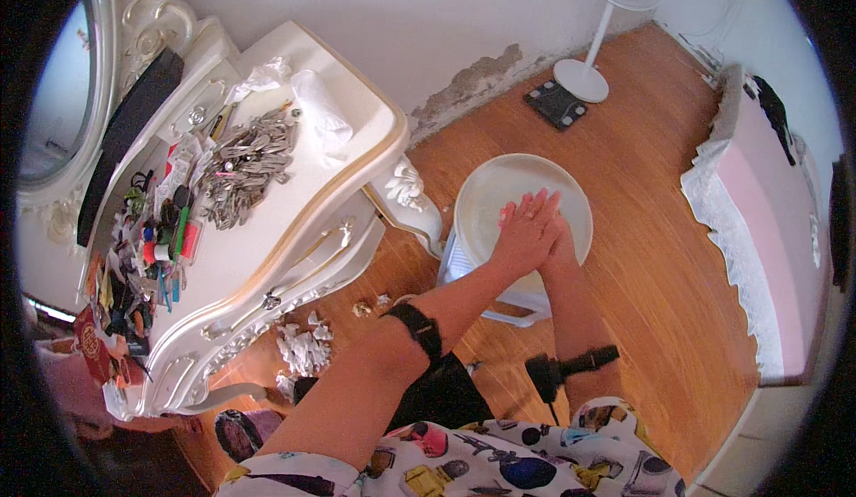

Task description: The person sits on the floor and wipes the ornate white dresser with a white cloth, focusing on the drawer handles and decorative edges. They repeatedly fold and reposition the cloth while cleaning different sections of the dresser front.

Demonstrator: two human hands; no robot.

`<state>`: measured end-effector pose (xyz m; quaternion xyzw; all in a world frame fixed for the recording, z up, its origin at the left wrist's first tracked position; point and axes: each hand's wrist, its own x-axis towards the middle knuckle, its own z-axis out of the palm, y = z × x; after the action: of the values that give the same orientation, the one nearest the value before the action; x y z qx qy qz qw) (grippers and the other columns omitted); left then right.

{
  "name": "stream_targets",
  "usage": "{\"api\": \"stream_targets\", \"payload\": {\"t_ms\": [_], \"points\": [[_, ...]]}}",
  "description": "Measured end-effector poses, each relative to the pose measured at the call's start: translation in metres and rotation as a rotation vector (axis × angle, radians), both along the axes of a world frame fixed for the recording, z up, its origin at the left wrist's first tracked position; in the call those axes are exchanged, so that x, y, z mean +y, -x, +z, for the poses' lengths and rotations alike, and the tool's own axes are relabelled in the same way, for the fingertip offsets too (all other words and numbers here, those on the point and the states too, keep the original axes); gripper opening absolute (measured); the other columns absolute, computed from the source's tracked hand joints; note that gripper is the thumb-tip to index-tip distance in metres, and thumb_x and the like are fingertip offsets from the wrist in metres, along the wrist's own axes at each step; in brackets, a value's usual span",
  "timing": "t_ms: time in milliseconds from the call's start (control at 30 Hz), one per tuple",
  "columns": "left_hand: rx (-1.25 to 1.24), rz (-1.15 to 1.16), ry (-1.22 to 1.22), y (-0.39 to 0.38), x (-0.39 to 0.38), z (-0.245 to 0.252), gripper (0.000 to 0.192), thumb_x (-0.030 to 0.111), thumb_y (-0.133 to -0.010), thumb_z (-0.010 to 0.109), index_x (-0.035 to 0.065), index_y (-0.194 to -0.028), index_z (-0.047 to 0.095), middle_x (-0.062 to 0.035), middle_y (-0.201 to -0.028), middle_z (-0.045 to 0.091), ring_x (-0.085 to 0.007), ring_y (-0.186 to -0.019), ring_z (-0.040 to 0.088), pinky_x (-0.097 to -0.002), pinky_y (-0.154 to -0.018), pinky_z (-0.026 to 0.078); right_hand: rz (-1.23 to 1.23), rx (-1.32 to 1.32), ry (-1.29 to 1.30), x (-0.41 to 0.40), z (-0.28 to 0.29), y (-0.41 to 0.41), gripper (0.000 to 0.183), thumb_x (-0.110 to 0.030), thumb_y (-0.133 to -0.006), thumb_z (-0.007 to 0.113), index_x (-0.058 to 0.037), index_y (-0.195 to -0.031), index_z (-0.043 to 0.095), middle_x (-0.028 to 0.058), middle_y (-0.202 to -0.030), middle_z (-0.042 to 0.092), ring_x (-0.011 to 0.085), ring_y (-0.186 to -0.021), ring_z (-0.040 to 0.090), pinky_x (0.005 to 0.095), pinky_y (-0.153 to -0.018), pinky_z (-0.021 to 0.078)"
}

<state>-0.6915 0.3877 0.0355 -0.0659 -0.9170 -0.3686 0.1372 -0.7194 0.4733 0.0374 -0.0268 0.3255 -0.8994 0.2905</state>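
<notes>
Both hands are together above a round white basin point(579, 196). My left hand point(525, 229) lies across my right hand point(564, 239), and its fingers are slightly apart. Much of the right hand is hidden beneath it, so its fingers are hard to make out. No object shows in either hand. Under the basin stands a pale plastic stool point(455, 263), whose near edge has a handle slot. Whether the basin holds water is not plain. A black strap point(422, 328) circles my left forearm, and another black strap point(588, 361) is at the right.
A white carved dressing table point(321, 196) at left bears a heap of metal hair clips point(247, 169) and sundries. Crumpled tissues point(304, 350) lie on the wooden floor point(642, 249). Beyond are a black scale point(555, 105) and a standing fan point(582, 81). A pink-and-white bed point(769, 229) is right.
</notes>
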Motion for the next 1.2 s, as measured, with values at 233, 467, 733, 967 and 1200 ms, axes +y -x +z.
{"api": "stream_targets", "payload": {"t_ms": [233,467,733,967,1200], "points": [[0.168,-0.173,0.434,0.001,-0.031,0.019,0.041,0.038,-0.088,0.043,0.0102,-0.117,0.051,-0.0132,-0.128,0.044,-0.0309,-0.122,0.038,-0.0572,-0.101,0.02,-0.042,-0.484,0.019,0.004,0.006,0.006,0.039,-0.042,-0.094,0.031,-0.0105,-0.105,0.05,0.0102,-0.109,0.056,0.0272,-0.102,0.054,0.0445,-0.09,0.0424],[-0.095,0.23,0.215,0.024,0.014,0.024,0.032,0.033,-0.086,0.047,0.0042,-0.09,0.059,-0.0143,-0.088,0.057,-0.0319,-0.088,0.056,-0.0477,-0.082,0.043,0.004,0.134,0.19,-0.017,-0.041,0.028,0.031,-0.036,-0.089,0.041,-0.0091,-0.1,0.052,0.0089,-0.101,0.058,0.0248,-0.093,0.055,0.0382,-0.083,0.044],[-0.311,0.135,-0.754,0.033,-0.024,-0.001,0.041,0.036,-0.091,0.04,0.0,-0.087,0.06,-0.0155,-0.078,0.06,-0.029,-0.07,0.057,-0.0426,-0.064,0.045,-0.171,-0.082,-0.641,-0.012,0.005,0.002,0.031,-0.038,-0.084,0.055,-0.007,-0.089,0.057,0.0036,-0.077,0.056,0.016,-0.065,0.055,0.0293,-0.053,0.0461],[-0.397,0.41,-0.552,0.037,-0.05,-0.04,0.042,0.034,-0.091,0.036,-0.0009,-0.094,0.059,-0.0217,-0.094,0.06,-0.0405,-0.091,0.053,-0.0457,-0.082,0.039,-0.219,0.332,-1.398,0.036,-0.027,0.039,0.028,-0.028,-0.076,0.067,-0.0017,-0.084,0.06,0.0056,-0.08,0.06,0.0157,-0.064,0.056,0.0294,-0.058,0.0473],[-0.477,0.286,-0.597,0.019,-0.049,-0.074,0.046,0.036,-0.09,0.039,0.0076,-0.127,0.042,-0.0186,-0.13,0.041,-0.0337,-0.121,0.037,-0.0398,-0.097,0.033,-0.077,0.846,-1.803,0.017,-0.08,0.034,0.037,-0.028,-0.07,0.071,-0.0051,-0.098,0.062,0.0165,-0.104,0.059,0.0322,-0.099,0.055,0.0401,-0.084,0.0446]]}}
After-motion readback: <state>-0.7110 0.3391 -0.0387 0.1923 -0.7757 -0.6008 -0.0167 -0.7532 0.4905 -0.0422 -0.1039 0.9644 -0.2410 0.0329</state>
